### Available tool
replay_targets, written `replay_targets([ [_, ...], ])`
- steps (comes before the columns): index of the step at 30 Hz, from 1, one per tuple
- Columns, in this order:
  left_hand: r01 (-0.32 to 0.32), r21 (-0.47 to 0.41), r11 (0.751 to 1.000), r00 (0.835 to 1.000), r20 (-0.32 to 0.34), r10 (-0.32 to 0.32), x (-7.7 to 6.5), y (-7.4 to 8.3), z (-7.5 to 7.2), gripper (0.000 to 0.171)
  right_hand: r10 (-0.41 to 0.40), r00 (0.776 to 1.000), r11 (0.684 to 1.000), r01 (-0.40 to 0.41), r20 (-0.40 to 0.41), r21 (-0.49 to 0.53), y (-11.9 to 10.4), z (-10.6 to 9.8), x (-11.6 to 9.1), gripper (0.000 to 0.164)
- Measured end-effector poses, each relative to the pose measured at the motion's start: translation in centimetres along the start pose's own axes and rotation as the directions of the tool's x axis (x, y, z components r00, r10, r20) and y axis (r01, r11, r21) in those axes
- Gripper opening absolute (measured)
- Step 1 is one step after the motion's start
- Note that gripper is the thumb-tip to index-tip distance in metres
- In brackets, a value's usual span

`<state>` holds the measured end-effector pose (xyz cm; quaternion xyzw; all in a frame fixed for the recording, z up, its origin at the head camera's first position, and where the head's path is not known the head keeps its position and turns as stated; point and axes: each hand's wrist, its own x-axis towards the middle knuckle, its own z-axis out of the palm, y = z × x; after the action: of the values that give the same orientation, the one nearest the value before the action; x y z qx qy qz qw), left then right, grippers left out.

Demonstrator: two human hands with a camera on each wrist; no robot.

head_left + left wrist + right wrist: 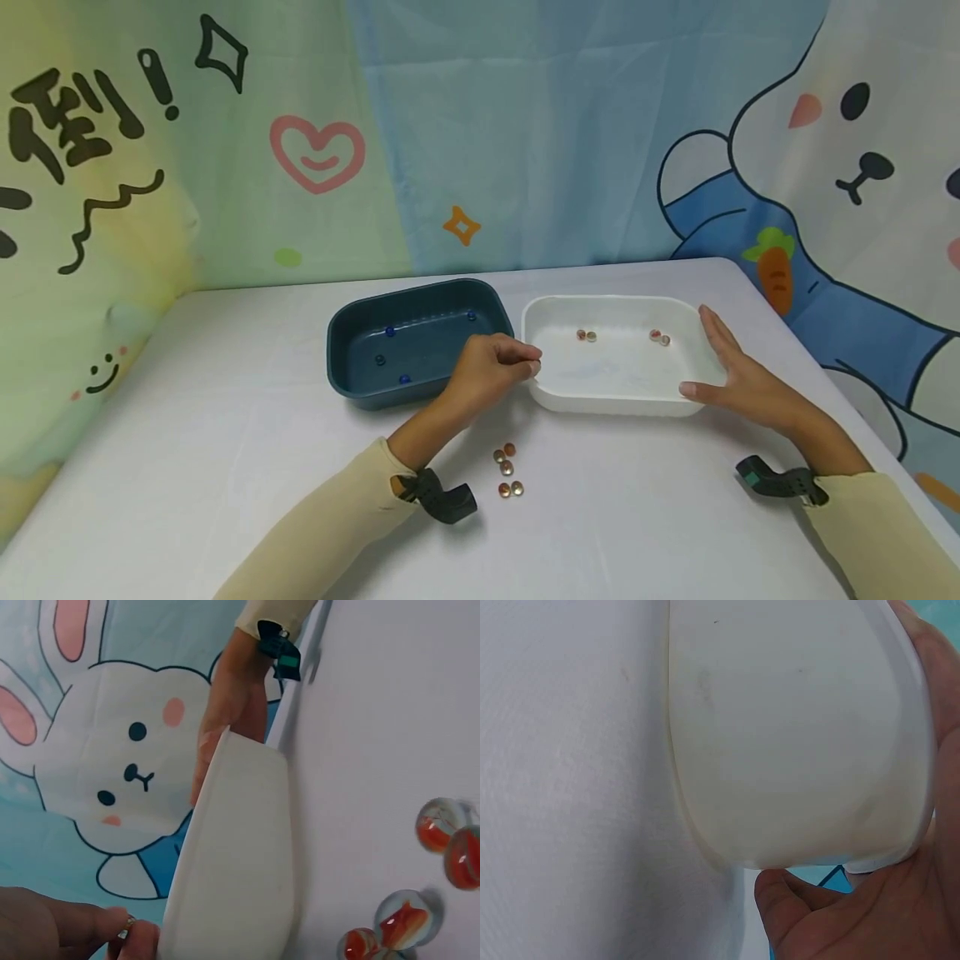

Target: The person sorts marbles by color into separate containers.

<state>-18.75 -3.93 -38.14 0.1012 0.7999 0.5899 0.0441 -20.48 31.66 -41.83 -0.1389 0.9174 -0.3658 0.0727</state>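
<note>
At the near left rim of the white tray (622,400), my left hand (491,364) pinches a small marble (127,927) between thumb and fingertip. Only a glassy, yellowish bit of it shows in the left wrist view. My right hand (750,392) rests against the tray's right end, fingers straight and spread, thumb at the near corner. In the right wrist view the palm lies beside the tray's outer wall (795,750). Inside the tray lie two pairs of red-and-clear marbles (592,337). Several orange-and-clear marbles (507,468) lie on the table nearer to me.
Left of the white tray stands a dark blue tray (348,383) with several dark blue marbles (405,379), close to the left wrist. A white cloth covers the table (225,433). Behind it hangs a printed curtain (525,150).
</note>
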Motion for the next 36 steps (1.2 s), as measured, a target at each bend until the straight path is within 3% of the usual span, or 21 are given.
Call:
replay_targets([
  [13,-0.028,0.065,0.997,0.999,0.023,0.027,1.3,0.3,0.7,0.011,0.013,1.000,1.000,-0.013,0.005,0.025,0.0,0.1,-0.1,0.114],
  [25,0.032,0.051,0.998,0.998,0.044,-0.034,3.4,0.7,0.7,0.010,0.006,1.000,1.000,-0.006,0.009,0.025,-0.1,-0.1,0.1,0.113],
  [36,0.083,0.050,0.995,0.994,0.073,-0.086,4.4,0.8,0.6,0.013,0.002,1.000,1.000,-0.002,0.007,0.006,-0.2,-0.1,-0.1,0.113],
])
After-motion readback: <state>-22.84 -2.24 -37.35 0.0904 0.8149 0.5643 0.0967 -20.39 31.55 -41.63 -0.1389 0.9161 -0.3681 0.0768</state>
